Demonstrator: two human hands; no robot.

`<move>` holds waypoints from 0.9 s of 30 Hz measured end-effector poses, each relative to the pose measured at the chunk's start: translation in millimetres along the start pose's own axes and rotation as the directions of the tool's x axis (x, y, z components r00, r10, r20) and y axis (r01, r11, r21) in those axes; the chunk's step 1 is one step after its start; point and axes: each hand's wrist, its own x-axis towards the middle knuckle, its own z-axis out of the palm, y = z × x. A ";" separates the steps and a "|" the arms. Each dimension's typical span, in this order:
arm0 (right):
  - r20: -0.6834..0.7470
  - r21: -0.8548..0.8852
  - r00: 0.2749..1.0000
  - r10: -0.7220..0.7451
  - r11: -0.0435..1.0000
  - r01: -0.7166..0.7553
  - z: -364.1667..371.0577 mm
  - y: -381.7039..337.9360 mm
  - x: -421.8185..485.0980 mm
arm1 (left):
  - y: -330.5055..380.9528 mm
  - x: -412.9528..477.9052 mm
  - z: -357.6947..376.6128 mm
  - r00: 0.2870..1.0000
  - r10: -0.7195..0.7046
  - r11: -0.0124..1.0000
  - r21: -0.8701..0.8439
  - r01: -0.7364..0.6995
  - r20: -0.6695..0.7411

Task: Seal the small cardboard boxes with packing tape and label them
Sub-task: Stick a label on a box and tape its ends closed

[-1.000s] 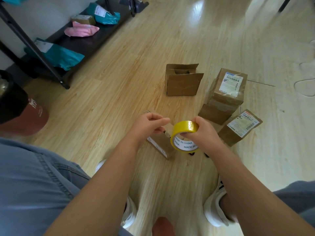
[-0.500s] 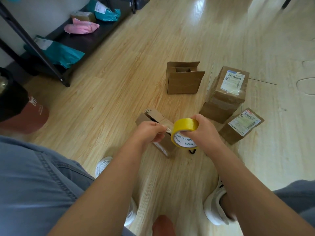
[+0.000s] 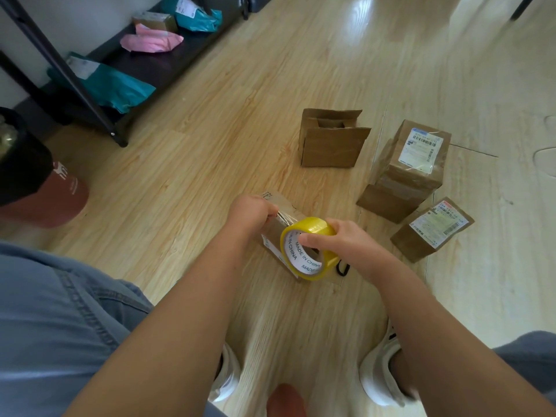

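Note:
My right hand (image 3: pixel 340 239) grips a yellow roll of packing tape (image 3: pixel 307 251) just above a small cardboard box (image 3: pixel 282 212) lying on the wooden floor. My left hand (image 3: pixel 251 213) pinches the free end of the tape, and a clear strip (image 3: pixel 284 219) stretches from it to the roll across the box's top. Most of that box is hidden by my hands and the roll. An open, unsealed box (image 3: pixel 331 139) stands farther off. To the right sit a sealed, labelled box (image 3: pixel 418 155) on top of another box, and a labelled box (image 3: pixel 433 230) on the floor.
A black shelf rack (image 3: pixel 90 85) at the upper left holds teal and pink mailer bags and a small box. A dark cap (image 3: pixel 36 179) on a person sits at the left edge. A small black object (image 3: pixel 343 269) lies beside the box. My white shoes (image 3: pixel 379 374) are below.
My left hand has drawn the tape end leftward away from the roll, so a strip now spans the box. The roll in my right hand has tilted a little.

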 end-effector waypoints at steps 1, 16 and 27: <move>0.010 0.010 1.000 0.001 1.000 -0.001 0.2 -1.1 2.1 | 0.7 3.3 -0.9 1.000 0.007 1.000 0.004 -0.007 -0.023; -0.078 -0.115 0.997 0.026 0.993 -0.035 1.8 -13.4 44.5 | 3.4 65.5 -35.3 0.959 0.028 0.977 -0.196 -0.086 -0.282; -0.256 -0.266 0.962 0.092 0.950 -0.162 26.0 -7.8 81.6 | -30.6 104.7 -21.2 0.968 -0.042 0.971 -0.238 -0.019 -0.246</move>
